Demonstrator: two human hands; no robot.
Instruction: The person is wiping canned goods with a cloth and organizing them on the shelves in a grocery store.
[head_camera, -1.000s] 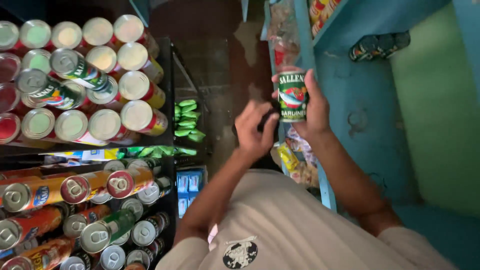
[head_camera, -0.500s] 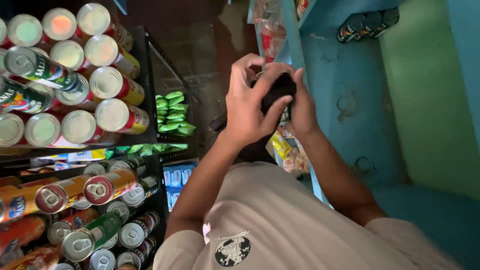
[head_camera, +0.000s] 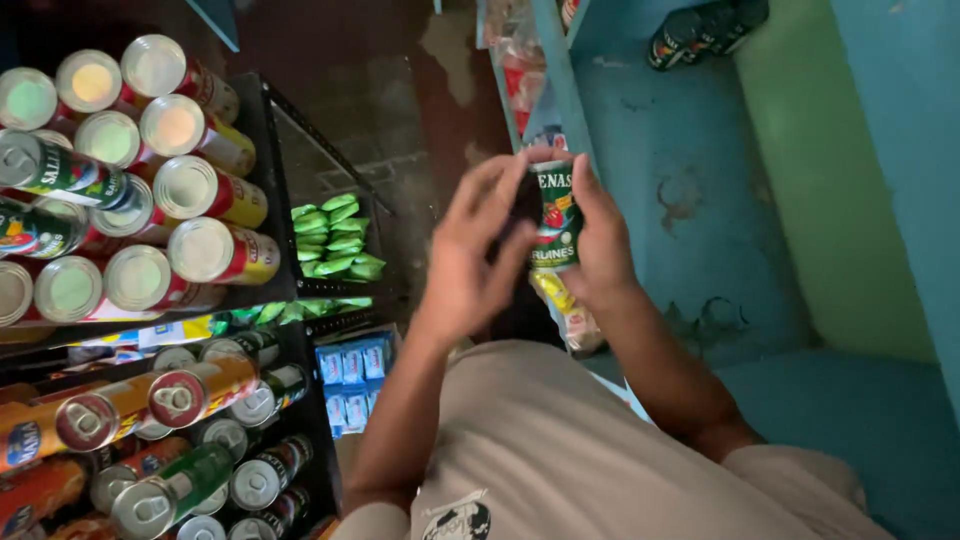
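Observation:
A green can (head_camera: 556, 215) with a red and yellow label is held upright in front of my chest. My right hand (head_camera: 603, 243) grips its right side, thumb across the front. My left hand (head_camera: 470, 255) lies against its left side with fingers spread, covering part of the label. Both forearms rise from my beige shirt (head_camera: 560, 440) at the bottom of the view. The can sits just in front of the edge of a blue shelf unit (head_camera: 690, 170).
A black rack (head_camera: 272, 180) on the left holds several cans lying on their sides. Green packets (head_camera: 335, 240) and small blue packets (head_camera: 350, 365) sit below it. Dark cans (head_camera: 700, 30) lie on the blue shelf; snack bags (head_camera: 520, 70) hang by its edge.
The can was upright in my right hand, then my left hand closed over it. Now my left hand has slid to its left side and the label shows again.

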